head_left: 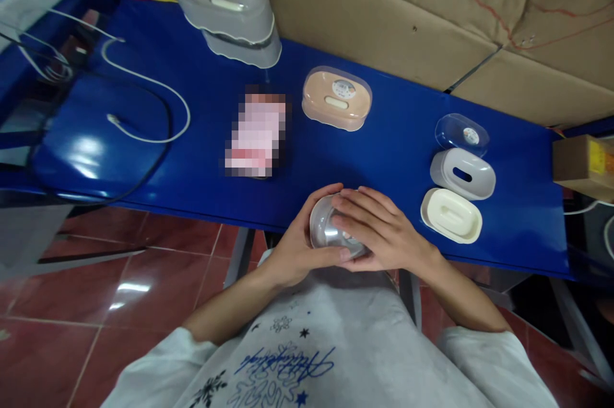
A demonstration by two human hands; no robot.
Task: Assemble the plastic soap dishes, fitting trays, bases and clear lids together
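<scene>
Both hands are wrapped round a small clear-lidded plastic box at the table's front edge, close to my body. My left hand grips its left side, with the thumb along the near side. Across the top and right side lie the fingers of my right hand, hiding much of the box. To the right stand a cream plastic lid or tray, a grey oval piece with a slot and a clear cover with a round sticker. Farther back sits a peach box under a clear cover.
Stacked clear and grey covers stand at the back left of the blue table. A blurred-out pink item lies before them. A white cable curls on the left. Cardboard lines the back; a small carton is far right.
</scene>
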